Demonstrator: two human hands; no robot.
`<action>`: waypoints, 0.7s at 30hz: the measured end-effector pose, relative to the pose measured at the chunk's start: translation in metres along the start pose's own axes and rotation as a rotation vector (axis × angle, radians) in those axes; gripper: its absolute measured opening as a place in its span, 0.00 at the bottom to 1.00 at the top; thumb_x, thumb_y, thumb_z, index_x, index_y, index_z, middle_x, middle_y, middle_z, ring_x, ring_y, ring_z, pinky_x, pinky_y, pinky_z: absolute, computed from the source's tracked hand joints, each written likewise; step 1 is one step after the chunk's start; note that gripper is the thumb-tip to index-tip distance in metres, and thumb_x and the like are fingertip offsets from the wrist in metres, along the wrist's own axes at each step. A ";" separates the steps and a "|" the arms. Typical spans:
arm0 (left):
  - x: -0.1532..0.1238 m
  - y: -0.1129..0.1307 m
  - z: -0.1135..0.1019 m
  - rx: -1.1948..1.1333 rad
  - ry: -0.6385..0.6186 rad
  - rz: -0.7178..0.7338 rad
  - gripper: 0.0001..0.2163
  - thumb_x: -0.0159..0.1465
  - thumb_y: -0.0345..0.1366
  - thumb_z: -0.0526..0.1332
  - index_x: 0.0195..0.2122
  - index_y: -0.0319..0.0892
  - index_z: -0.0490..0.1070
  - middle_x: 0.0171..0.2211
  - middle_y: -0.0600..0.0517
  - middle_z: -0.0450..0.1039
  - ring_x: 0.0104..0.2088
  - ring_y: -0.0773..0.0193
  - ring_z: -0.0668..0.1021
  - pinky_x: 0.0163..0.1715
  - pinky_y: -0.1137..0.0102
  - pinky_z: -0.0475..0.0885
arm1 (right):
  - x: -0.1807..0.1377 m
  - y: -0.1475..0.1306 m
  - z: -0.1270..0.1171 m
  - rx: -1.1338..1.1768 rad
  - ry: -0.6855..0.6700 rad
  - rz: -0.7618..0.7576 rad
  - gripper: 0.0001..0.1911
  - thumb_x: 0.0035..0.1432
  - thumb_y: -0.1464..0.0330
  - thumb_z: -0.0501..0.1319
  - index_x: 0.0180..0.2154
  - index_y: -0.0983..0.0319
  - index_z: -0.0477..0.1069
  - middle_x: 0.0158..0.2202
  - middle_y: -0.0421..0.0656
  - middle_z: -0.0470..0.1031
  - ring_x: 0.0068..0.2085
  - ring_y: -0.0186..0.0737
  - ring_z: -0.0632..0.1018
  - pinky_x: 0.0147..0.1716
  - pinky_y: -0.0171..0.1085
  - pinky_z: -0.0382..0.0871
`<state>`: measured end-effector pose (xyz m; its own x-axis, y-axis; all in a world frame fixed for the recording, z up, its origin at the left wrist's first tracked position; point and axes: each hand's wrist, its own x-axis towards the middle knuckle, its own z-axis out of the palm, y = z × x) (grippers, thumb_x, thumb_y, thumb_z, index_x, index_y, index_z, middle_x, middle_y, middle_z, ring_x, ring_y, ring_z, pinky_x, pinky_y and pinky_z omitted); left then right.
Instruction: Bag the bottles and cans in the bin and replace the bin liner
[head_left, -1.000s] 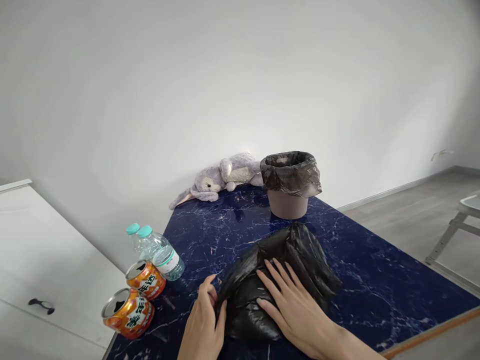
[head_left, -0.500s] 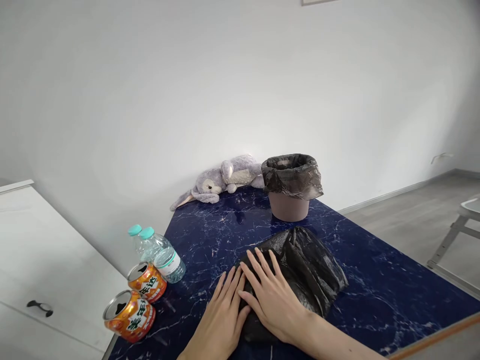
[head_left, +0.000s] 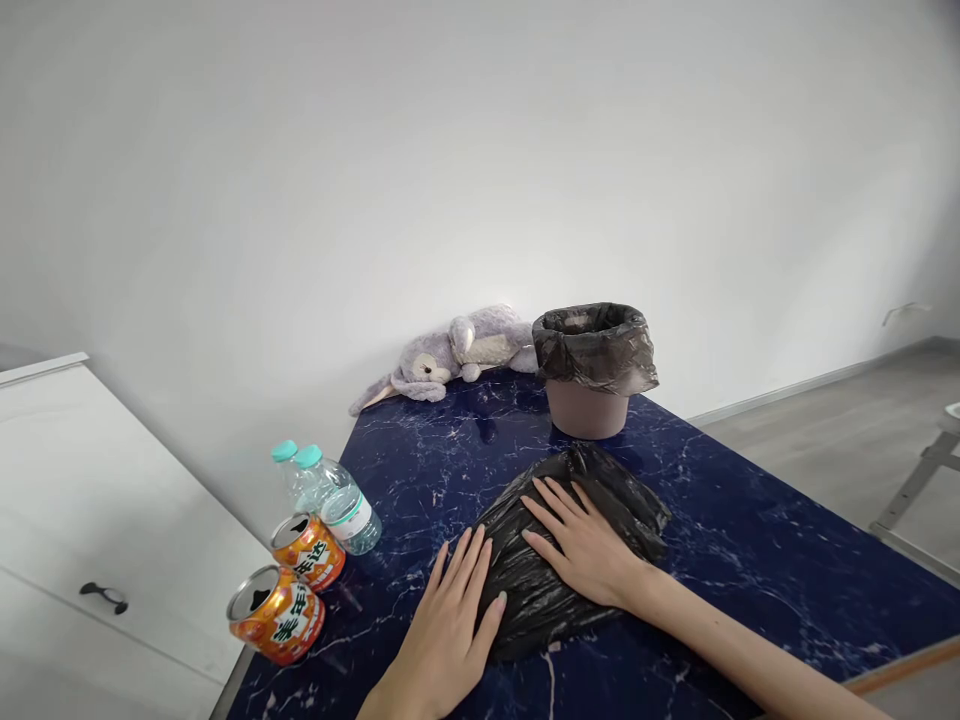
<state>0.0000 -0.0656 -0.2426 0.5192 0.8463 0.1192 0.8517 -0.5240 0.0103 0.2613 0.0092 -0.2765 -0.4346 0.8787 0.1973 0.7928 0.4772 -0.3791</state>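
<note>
A crumpled black plastic bag (head_left: 532, 590) lies spread on the dark blue marbled table (head_left: 405, 460). My right hand (head_left: 581, 545) rests flat on top of it, fingers apart and pointing up and to the left. At the bag's left edge lies my left hand (head_left: 454, 615), palm down and open, its fingertips and thumb by the plastic. Neither hand grips anything. Behind the bag stands a mauve trash bin (head_left: 589, 408) with a dark plastic liner (head_left: 600, 365) folded over its rim.
Two orange drink cans (head_left: 277, 615), tops open, stand at the table's left edge beside two clear bottles (head_left: 352, 515) with teal caps. A lilac plush rabbit (head_left: 424, 365) lies against the wall. Left of the table is a white cabinet (head_left: 112, 500).
My right hand has moved right and away from the left across the bag, and the bag looks flatter and more spread. My left hand stays near the left edge. The view has shifted slightly.
</note>
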 end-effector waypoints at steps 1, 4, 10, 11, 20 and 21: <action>0.000 0.000 -0.001 -0.002 -0.013 -0.006 0.33 0.79 0.46 0.48 0.78 0.54 0.28 0.78 0.51 0.42 0.76 0.51 0.54 0.73 0.47 0.59 | 0.001 0.005 0.001 -0.005 0.013 0.001 0.38 0.75 0.43 0.39 0.76 0.53 0.51 0.78 0.42 0.42 0.78 0.50 0.46 0.75 0.59 0.41; 0.000 0.003 -0.003 -0.012 -0.034 -0.015 0.32 0.80 0.46 0.47 0.78 0.53 0.28 0.78 0.51 0.41 0.76 0.51 0.53 0.73 0.46 0.59 | 0.002 0.017 0.001 -0.036 0.054 0.021 0.38 0.74 0.42 0.40 0.75 0.53 0.52 0.78 0.43 0.44 0.78 0.51 0.47 0.75 0.58 0.43; -0.005 0.009 -0.010 -0.021 0.013 -0.008 0.33 0.79 0.45 0.50 0.79 0.54 0.31 0.78 0.49 0.44 0.76 0.49 0.55 0.71 0.46 0.63 | 0.002 0.028 0.001 -0.073 0.078 0.030 0.38 0.74 0.43 0.41 0.75 0.53 0.52 0.78 0.43 0.45 0.77 0.51 0.49 0.76 0.57 0.44; -0.007 0.009 -0.013 -0.019 0.034 -0.010 0.34 0.79 0.45 0.51 0.79 0.54 0.32 0.78 0.48 0.44 0.76 0.48 0.55 0.69 0.47 0.66 | 0.002 0.028 0.002 -0.075 0.080 0.030 0.38 0.74 0.42 0.41 0.75 0.54 0.52 0.78 0.43 0.45 0.77 0.51 0.49 0.76 0.57 0.44; -0.059 -0.004 -0.022 -0.128 0.283 -0.355 0.23 0.72 0.54 0.57 0.63 0.49 0.69 0.54 0.41 0.78 0.53 0.44 0.82 0.51 0.49 0.80 | 0.001 0.032 0.008 -0.081 0.075 -0.003 0.38 0.74 0.42 0.41 0.76 0.52 0.49 0.78 0.41 0.41 0.78 0.53 0.47 0.75 0.59 0.45; -0.062 -0.002 -0.020 -0.168 0.287 -0.412 0.23 0.72 0.55 0.57 0.61 0.47 0.69 0.49 0.42 0.79 0.49 0.45 0.83 0.49 0.49 0.80 | 0.001 0.033 0.009 -0.076 0.068 -0.004 0.38 0.74 0.42 0.41 0.76 0.51 0.48 0.78 0.40 0.40 0.78 0.54 0.46 0.75 0.59 0.45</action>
<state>-0.0355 -0.1191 -0.2300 0.0833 0.9374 0.3380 0.9458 -0.1813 0.2696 0.2830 0.0259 -0.2966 -0.4099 0.8741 0.2608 0.8224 0.4778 -0.3089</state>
